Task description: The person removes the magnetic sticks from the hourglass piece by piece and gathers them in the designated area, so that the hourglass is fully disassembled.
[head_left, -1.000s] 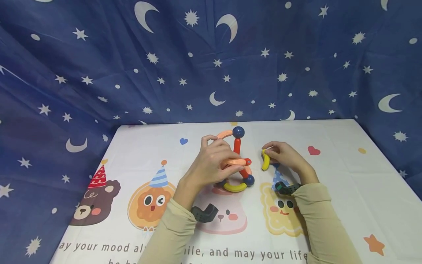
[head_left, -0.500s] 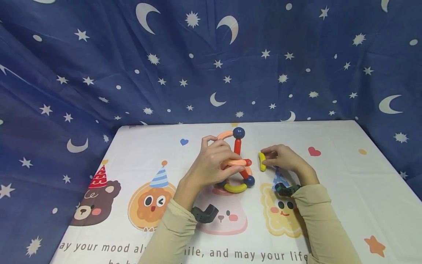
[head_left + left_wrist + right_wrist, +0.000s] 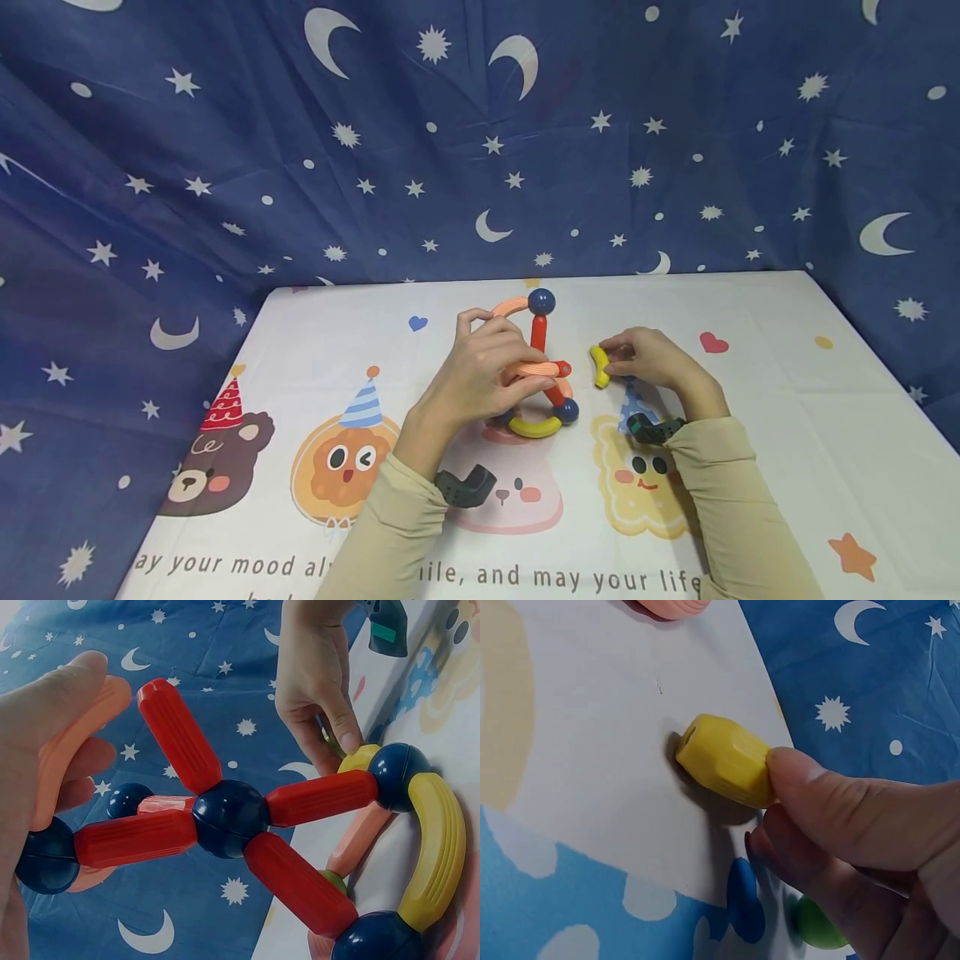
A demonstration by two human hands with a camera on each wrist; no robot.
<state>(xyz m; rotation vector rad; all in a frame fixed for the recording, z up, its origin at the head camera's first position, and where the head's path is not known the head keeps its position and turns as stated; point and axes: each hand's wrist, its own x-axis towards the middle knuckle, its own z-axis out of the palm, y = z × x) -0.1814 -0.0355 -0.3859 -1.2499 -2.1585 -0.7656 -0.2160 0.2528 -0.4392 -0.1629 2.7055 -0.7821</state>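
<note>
The left hand (image 3: 483,367) grips a structure of rods and balls by a salmon curved rod (image 3: 67,750). Red rods (image 3: 180,735) meet at a dark blue ball (image 3: 230,819) in the left wrist view. At the structure's base a yellow curved rod (image 3: 535,427) joins two dark blue balls, one of them at its right end (image 3: 566,411). To the right of the structure, apart from it, the right hand (image 3: 652,362) pinches a short yellow curved rod (image 3: 600,367) between thumb and fingers. In the right wrist view this yellow rod (image 3: 727,760) shows its end, close above the tabletop.
A green ball (image 3: 819,924) lies beside the right hand's fingers in the right wrist view. The table (image 3: 825,400) wears a white cloth with printed cartoon figures. A dark blue curtain (image 3: 420,150) with moons and stars hangs behind and at the sides.
The right hand has moved slightly toward the near side since a second ago, and its yellow rod has changed tilt. The left hand and the structure have stayed about where they were.
</note>
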